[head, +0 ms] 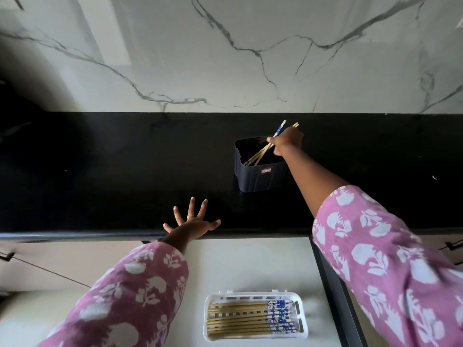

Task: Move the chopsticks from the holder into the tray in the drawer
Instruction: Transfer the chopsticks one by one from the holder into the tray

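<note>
tray (253, 336): many chopsticks laid | holder (255, 176): few left | right hand (288, 140) gripping chopsticks (260, 152) | left hand (191, 222) spread open on worktop (100, 171)

i'm looking down at a glossy black countertop (112, 171) running across my view, its rounded front edge catching a little light. behind it a white marble backsplash (225, 53) with grey veins is rising to the top of the view. a dark cabinet handle (452, 246) is showing at the far right.
</note>
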The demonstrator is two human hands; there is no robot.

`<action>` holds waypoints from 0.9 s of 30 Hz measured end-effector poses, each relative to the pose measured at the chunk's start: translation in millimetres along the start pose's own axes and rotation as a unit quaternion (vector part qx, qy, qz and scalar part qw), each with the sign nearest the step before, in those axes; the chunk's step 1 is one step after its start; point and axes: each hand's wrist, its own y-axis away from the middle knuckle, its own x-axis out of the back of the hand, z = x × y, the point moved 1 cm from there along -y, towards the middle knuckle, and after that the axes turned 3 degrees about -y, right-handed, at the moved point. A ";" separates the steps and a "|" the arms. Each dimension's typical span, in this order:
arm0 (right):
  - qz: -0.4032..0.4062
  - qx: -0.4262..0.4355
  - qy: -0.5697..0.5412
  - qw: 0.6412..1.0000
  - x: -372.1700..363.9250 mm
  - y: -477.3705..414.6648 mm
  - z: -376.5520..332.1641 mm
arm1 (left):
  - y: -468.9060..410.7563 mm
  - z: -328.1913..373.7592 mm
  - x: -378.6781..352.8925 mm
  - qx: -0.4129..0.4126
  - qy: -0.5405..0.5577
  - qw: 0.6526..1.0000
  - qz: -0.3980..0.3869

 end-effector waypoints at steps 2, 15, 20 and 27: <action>-0.013 -0.042 -0.002 0.999 -9.0 0.0 -2.8 | -1.6 -1.0 -0.5 -0.003 0.000 1.000 -0.001; 0.049 -0.081 -0.046 0.994 -31.7 0.5 3.6 | -6.9 -3.6 -2.2 0.003 -0.002 1.000 0.002; 0.073 -0.068 -0.062 0.993 -15.2 5.2 -3.5 | -4.4 -2.5 -3.4 0.002 0.000 1.000 0.016; 0.142 -0.015 -0.143 0.979 41.9 34.0 -26.1 | -0.5 -1.7 -3.2 -0.005 0.011 1.000 0.029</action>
